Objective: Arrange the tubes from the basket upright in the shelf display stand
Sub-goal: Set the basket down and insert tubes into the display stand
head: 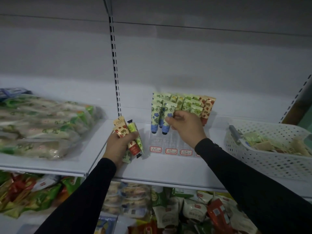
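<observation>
On the white shelf: a clear display stand sits mid-shelf, a white perforated basket at the right end, bagged goods at the left end.
Left hand: the left hand is held over the front part of the shelf, just left of the stand, sleeve in black; its fingers are curled round a bundle of tubes.
Bundle: several tubes gripped together, red-fruit and green-fruit prints, some with the flat crimped end up, others with the cap pointing down toward the shelf's front edge.
Right hand: the right hand reaches in over the front of the stand, wrist bent down; thumb and fingertips pinch a blue-flowered tube about halfway up.
Blue-flowered tube: upright, dark cap down, in the stand's left part beside another blue-flowered tube.
Display stand: back rows hold upright tubes, blue-flowered at the left, yellow and green in the middle, red at the right; the front slots show clear plastic, with red-bordered price tags along the front edge.
Basket: holds loose tubes lying flat in a heap; detail is blurred.
Lower shelf: packed snack bags below the front edge.
</observation>
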The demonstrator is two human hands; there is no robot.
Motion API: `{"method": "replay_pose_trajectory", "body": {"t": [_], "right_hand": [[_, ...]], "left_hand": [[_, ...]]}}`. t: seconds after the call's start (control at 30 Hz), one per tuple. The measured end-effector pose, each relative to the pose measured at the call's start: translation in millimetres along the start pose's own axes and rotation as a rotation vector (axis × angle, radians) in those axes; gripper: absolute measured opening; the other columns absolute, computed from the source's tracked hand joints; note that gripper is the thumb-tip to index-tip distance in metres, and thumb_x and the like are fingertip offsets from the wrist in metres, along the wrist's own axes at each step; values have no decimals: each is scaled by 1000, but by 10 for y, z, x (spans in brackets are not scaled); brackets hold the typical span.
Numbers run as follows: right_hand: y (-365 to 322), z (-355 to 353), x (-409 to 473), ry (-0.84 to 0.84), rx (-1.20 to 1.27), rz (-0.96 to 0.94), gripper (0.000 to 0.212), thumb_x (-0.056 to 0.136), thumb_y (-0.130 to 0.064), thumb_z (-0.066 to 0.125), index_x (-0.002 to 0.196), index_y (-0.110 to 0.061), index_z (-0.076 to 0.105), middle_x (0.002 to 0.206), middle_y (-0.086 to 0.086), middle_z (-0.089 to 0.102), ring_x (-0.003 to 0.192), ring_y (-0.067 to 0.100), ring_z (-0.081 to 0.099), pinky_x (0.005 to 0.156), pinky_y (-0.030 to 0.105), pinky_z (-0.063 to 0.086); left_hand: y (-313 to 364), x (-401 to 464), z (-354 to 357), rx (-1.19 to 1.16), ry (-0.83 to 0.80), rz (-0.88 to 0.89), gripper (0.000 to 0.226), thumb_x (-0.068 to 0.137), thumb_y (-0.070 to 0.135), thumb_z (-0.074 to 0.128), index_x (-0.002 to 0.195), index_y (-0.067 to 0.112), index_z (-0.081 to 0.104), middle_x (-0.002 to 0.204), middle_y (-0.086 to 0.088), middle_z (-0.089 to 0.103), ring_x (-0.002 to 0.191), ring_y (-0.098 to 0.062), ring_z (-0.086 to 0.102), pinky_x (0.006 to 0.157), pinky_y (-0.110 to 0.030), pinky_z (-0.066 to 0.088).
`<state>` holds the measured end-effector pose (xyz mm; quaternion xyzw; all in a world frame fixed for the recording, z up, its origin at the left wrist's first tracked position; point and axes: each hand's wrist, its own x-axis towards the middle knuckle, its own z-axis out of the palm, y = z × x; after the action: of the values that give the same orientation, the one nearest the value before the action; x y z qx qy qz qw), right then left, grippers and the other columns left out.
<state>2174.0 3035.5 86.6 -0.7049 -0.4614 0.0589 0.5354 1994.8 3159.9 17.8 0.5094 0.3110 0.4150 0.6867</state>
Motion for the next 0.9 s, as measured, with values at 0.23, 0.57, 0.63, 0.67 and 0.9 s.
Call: {"method": "replay_pose_trajectory", "body": {"t": [0.23, 0.57, 0.63, 0.67, 0.9], "right_hand": [[12, 79, 32, 20, -75, -52, 24, 90, -30, 68, 96, -7, 69, 89, -6, 70, 84, 0, 64, 79, 23, 54], [24, 82, 67, 21, -67, -46, 23, 90, -31, 68, 91, -8, 68, 88, -6, 71, 85, 0, 64, 77, 20, 52], [15, 87, 77, 27, -71, -44, 20, 90, -30, 68, 90, -9, 68, 87, -6, 70, 82, -1, 63, 72, 13, 48], [9, 93, 81, 28, -83, -45, 20, 90, -29, 68, 89, -10, 68, 87, -5, 70, 81, 0, 63, 69, 10, 46], [-29, 115, 98, 54, -117, -18, 19, 89, -26, 70, 93, -8, 71, 86, -4, 70, 79, 4, 64, 63, 3, 44]], "left_hand": [[-10, -45, 34, 36, 18, 65, 10, 82, 6, 74, 86, 11, 67, 74, -6, 72, 72, -26, 68, 76, -46, 57], [13, -83, 48, 60, 15, 62, 17, 80, 5, 76, 94, 10, 67, 78, -6, 73, 72, -24, 70, 71, -42, 57], [21, -90, 54, 55, 11, 59, 16, 80, 5, 75, 94, 10, 67, 77, -5, 73, 71, -23, 70, 70, -41, 56], [25, -94, 56, 49, 9, 58, 16, 81, 5, 75, 94, 10, 67, 77, -5, 73, 71, -23, 70, 69, -41, 56], [22, -101, 52, 30, -1, 47, 15, 81, 5, 74, 93, 11, 67, 76, -5, 73, 72, -25, 69, 75, -47, 57]]}}
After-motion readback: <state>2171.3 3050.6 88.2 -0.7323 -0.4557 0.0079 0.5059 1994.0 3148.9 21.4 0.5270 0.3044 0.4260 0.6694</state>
